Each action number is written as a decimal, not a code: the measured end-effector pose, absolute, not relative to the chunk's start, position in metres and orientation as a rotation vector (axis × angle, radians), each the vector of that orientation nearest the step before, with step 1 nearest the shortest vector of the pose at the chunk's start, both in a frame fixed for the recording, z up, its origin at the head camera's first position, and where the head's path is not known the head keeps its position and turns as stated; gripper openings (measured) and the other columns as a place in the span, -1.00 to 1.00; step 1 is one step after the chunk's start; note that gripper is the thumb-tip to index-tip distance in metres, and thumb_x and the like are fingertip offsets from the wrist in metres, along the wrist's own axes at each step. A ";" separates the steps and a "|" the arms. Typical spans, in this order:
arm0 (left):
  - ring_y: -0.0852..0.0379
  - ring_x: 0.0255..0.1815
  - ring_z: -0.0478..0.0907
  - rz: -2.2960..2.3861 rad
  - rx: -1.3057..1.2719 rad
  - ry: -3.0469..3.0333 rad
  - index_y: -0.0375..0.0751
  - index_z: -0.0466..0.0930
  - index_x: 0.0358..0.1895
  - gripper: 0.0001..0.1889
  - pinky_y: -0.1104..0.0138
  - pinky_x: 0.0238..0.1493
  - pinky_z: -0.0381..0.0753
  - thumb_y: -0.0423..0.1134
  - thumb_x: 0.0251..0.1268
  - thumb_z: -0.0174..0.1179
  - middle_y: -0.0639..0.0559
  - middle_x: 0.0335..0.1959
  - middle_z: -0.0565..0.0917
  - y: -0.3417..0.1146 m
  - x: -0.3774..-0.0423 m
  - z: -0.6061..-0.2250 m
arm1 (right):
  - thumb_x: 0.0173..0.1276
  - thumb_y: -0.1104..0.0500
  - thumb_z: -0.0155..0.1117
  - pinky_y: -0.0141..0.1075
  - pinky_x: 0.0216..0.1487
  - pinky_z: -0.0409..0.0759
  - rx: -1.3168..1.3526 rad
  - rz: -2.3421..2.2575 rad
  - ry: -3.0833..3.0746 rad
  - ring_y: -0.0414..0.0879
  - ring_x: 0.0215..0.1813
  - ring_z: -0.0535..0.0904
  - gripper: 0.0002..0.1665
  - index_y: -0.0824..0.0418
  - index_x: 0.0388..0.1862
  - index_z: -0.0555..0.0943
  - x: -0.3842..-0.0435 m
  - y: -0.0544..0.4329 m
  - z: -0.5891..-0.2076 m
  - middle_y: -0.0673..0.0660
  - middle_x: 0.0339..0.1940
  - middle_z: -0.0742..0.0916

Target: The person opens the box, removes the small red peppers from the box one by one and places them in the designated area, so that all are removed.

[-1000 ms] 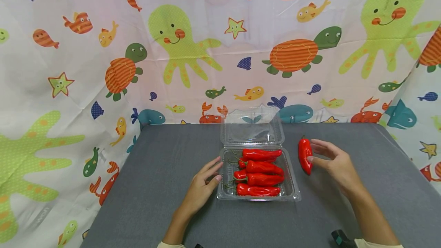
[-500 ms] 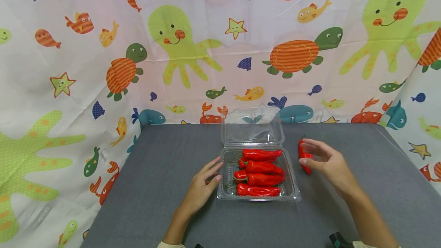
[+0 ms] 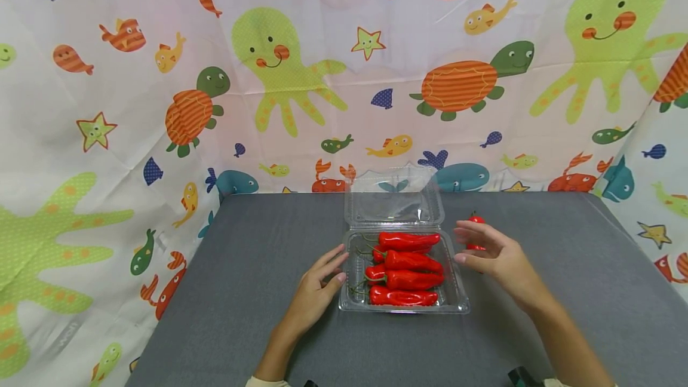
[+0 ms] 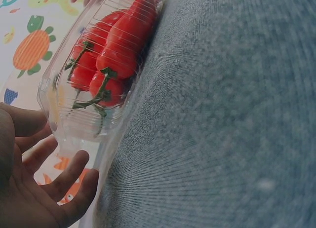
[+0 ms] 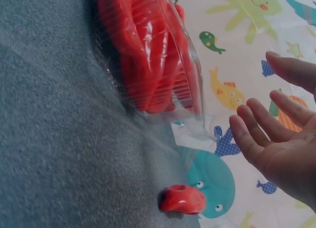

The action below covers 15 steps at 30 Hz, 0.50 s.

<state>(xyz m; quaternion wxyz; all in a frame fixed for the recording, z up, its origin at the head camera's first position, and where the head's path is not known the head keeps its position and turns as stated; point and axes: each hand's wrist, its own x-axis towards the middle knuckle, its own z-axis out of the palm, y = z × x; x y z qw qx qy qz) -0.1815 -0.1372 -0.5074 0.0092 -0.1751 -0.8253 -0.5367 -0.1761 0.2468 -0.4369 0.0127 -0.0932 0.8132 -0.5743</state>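
A clear plastic clamshell container (image 3: 403, 310) stands with its lid (image 3: 395, 208) raised behind it. Several red peppers (image 3: 405, 297) with green stems lie in it, mostly crosswise. My left hand (image 3: 313, 294) is at the container's left rim, fingers extended; the left wrist view puts the thumb and fingers (image 4: 79, 164) beside the rim. Just off the right rim hovers my right hand (image 3: 502, 264), fingers spread and holding nothing. Behind that hand a single red pepper (image 3: 475, 219) lies on the table, partly hidden in the head view but plain in the right wrist view (image 5: 182, 200).
Grey cloth covers the table (image 3: 263, 226). A white curtain (image 3: 333, 52) printed with sea animals hangs behind it and along both sides. The raised lid stands near the table's back edge. A dark wrist device (image 3: 521, 376) shows at the right sleeve.
My right hand has left the loose pepper and moved left towards the container's right rim. That pepper stays where it was. My left hand and the container have not moved.
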 end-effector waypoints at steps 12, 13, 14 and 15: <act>-0.18 0.28 0.64 -1.636 -0.588 -2.541 -0.21 0.54 0.48 -0.52 0.31 0.09 0.63 -0.31 0.57 0.24 0.03 0.60 0.43 -0.138 -0.181 -0.514 | 0.45 0.14 0.47 -0.34 0.12 0.68 -0.401 -1.804 2.446 0.34 0.41 0.52 -0.20 0.21 0.59 0.39 -0.176 0.234 -0.449 0.34 0.46 0.56; -0.19 0.27 0.64 -1.631 -0.593 -2.535 -0.22 0.54 0.48 -0.52 0.31 0.09 0.64 -0.32 0.57 0.24 0.02 0.60 0.43 -0.138 -0.182 -0.514 | 0.45 0.14 0.47 -0.34 0.11 0.68 -0.403 -1.804 2.434 0.37 0.41 0.52 -0.20 0.22 0.59 0.39 -0.175 0.233 -0.450 0.35 0.46 0.56; -0.18 0.27 0.64 -1.631 -0.591 -2.540 -0.21 0.54 0.48 -0.52 0.32 0.09 0.63 -0.31 0.57 0.24 0.03 0.60 0.43 -0.138 -0.182 -0.514 | 0.45 0.14 0.46 -0.33 0.11 0.69 -0.407 -1.801 2.427 0.39 0.41 0.52 -0.20 0.23 0.59 0.38 -0.175 0.232 -0.451 0.37 0.46 0.56; -0.16 0.27 0.64 -1.631 -0.589 -2.544 -0.21 0.54 0.48 -0.52 0.32 0.10 0.63 -0.31 0.57 0.24 0.05 0.60 0.42 -0.138 -0.182 -0.514 | 0.45 0.14 0.46 -0.33 0.11 0.69 -0.412 -1.800 2.418 0.41 0.41 0.52 -0.20 0.24 0.59 0.38 -0.175 0.231 -0.451 0.38 0.46 0.56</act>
